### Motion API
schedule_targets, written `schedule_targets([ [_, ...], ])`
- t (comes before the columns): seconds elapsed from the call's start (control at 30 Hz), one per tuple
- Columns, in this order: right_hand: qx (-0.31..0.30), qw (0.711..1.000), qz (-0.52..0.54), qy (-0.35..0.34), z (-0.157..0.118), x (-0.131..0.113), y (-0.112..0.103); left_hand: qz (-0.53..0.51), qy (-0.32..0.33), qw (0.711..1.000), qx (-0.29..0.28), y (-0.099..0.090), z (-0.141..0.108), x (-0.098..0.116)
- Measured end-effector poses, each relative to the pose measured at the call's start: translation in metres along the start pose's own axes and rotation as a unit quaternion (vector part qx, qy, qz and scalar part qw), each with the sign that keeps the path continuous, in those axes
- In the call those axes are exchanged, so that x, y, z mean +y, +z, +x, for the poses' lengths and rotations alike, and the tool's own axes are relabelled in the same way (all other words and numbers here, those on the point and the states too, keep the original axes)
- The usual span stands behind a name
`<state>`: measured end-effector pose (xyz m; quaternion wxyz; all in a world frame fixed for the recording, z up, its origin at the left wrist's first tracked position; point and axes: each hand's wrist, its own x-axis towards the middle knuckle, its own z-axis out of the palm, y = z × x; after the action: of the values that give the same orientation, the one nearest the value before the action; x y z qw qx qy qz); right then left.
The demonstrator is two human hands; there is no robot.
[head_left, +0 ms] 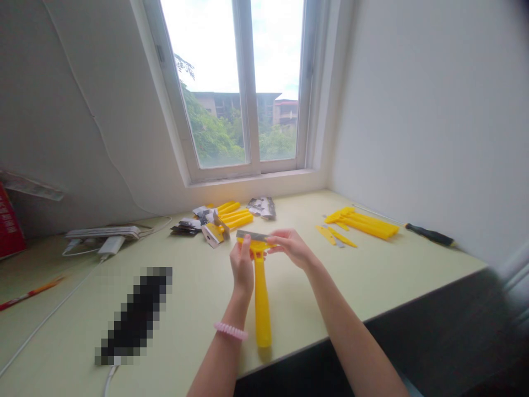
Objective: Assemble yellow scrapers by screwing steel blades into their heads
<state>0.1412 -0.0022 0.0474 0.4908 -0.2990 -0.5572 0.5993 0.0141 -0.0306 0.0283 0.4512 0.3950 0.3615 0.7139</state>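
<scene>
A yellow scraper [262,298] with a long handle points toward me over the pale green table, its wide head and grey blade at the far end. My left hand [243,266] grips the left side of the head, thumb on top near the blade. On the right side, my right hand [290,247] pinches the head's edge between thumb and fingers. A pink coiled band [230,331] circles my left wrist. Beyond my hands lie more yellow scrapers [237,219] with black and white packaging [187,226]. Several yellow handles [367,223] and loose yellow pieces [325,235] rest to the right.
A screwdriver [430,234] lies at the far right by the wall. Left are a power strip [124,234] with a white charger [111,246], a blurred-out dark object [138,314] with a cable, and a red-orange pencil-like item [33,293]. The table's edge [425,296] runs along the right front.
</scene>
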Motion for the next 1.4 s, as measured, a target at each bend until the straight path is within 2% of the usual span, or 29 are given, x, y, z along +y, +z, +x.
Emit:
schedule_targets([
  [0.3, -0.003, 1.000, 0.003, -0.001, 0.001, 0.003, 0.001, -0.012, 0.039, 0.999, 0.003, -0.001, 0.001, -0.004],
  [0.6, -0.017, 1.000, 0.002, -0.004, 0.000, 0.003, 0.001, -0.021, 0.038, 0.999, 0.010, -0.001, 0.002, -0.002],
  [0.73, 0.000, 1.000, -0.010, -0.016, 0.002, 0.005, 0.002, -0.022, 0.038, 0.999, 0.012, 0.000, 0.001, -0.001],
  [0.93, 0.042, 0.999, -0.004, -0.019, 0.006, 0.011, 0.005, -0.053, 0.011, 0.998, 0.005, 0.001, 0.000, -0.006],
  [1.07, 0.071, 0.997, -0.013, -0.029, 0.005, 0.010, 0.006, -0.058, -0.033, 0.998, -0.022, 0.000, 0.000, -0.010],
  [1.17, 0.070, 0.997, -0.027, -0.030, 0.003, 0.008, 0.008, -0.028, -0.057, 0.997, -0.041, 0.000, 0.000, -0.011],
  [1.4, 0.057, 0.997, -0.043, -0.003, 0.002, 0.006, 0.011, -0.007, -0.049, 0.998, -0.041, 0.002, -0.002, -0.006],
])
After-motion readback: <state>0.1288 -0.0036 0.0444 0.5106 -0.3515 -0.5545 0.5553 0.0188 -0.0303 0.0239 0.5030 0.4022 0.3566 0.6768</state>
